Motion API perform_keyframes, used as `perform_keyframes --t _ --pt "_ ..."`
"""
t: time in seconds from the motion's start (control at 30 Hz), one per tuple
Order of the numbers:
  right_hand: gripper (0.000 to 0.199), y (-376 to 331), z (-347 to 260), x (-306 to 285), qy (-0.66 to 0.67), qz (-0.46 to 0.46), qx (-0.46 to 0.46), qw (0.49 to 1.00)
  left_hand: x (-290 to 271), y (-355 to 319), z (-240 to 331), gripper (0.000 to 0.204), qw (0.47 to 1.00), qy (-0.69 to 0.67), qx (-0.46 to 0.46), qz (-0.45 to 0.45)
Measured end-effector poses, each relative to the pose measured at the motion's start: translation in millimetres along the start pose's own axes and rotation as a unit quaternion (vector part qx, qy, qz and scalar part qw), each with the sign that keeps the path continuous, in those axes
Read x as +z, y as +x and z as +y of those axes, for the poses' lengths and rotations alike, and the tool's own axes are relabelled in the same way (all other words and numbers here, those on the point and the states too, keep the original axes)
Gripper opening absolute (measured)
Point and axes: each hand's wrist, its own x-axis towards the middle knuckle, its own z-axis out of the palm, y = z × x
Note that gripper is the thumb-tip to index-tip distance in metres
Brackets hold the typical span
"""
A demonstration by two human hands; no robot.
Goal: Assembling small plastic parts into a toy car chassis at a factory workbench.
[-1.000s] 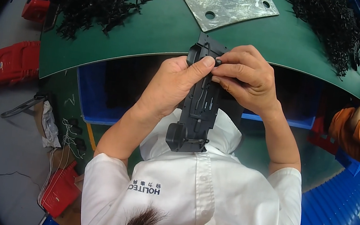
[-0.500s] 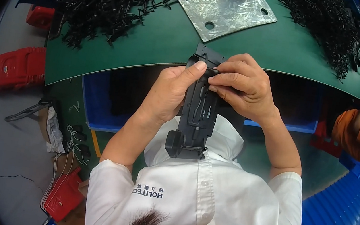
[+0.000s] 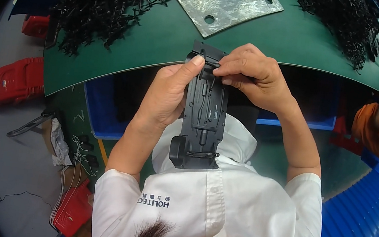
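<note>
A long black plastic toy-car chassis [image 3: 206,116] stands nearly lengthwise in front of my chest, its near end close to my white shirt. My left hand [image 3: 167,89] is closed round its left side, thumb pressed on the face near the far end. With finger and thumb, my right hand [image 3: 256,77] pinches the end of a small black rod-like part [image 3: 212,65] that lies across the chassis's far end. Thin rods and a cylinder run along the chassis face. The fingers behind the chassis are hidden.
Beyond my hands is a green table [image 3: 160,44] with heaps of small black parts at left [image 3: 99,3] and right [image 3: 343,23], and a metal plate [image 3: 231,10] with holes. Blue bins [image 3: 105,108] sit below. Red plastic objects [image 3: 19,81] stand left. A person in orange [image 3: 377,130] works at right.
The chassis and both hands have shifted slightly left and the chassis face is turned more toward view. My right fingers have moved a little along the rod-like part at the far end.
</note>
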Motion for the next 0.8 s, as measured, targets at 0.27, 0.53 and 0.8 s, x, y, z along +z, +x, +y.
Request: perform_keyframes --t 0.27,0.53,0.8 --pt "0.018 -3 11 1 0.051 0.027 0.01 0.998 4 0 0 0.038 1.0 -0.014 -0.015 -0.018" --pt "0.008 -8 15 -2 0.199 0.014 0.088 0.976 5 2 4 0.035 0.997 -0.055 -0.044 -0.037" --pt "0.009 -4 6 -5 0.3 0.012 0.168 0.939 6 2 8 0.037 0.989 -0.122 -0.062 -0.06"
